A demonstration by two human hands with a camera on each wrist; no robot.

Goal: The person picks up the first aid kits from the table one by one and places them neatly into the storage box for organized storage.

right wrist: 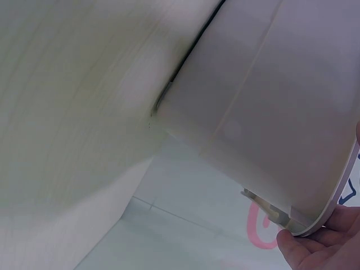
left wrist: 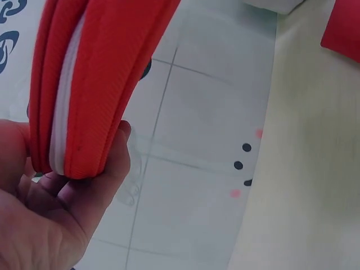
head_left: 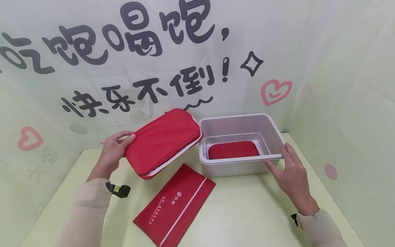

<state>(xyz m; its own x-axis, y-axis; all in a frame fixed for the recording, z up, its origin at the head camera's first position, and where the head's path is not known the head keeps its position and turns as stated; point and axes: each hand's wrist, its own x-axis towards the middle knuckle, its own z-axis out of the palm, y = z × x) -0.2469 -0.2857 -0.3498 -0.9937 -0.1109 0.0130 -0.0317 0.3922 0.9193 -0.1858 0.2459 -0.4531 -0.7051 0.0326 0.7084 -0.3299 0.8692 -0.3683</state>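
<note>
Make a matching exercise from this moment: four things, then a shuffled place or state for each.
1. Red fabric case
2. White-striped red pouch
3. Grey bin
4. Rounded red item

A. Inside the bin
B. Held in the left hand
C. Held at its rim by the right hand
D. Flat on the table

Pairs: 1-B; 2-D; 3-C; 4-A

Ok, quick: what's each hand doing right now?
Left hand: closed, holding the red case by one end.
Right hand: closed, gripping the bin at a rim corner.
</note>
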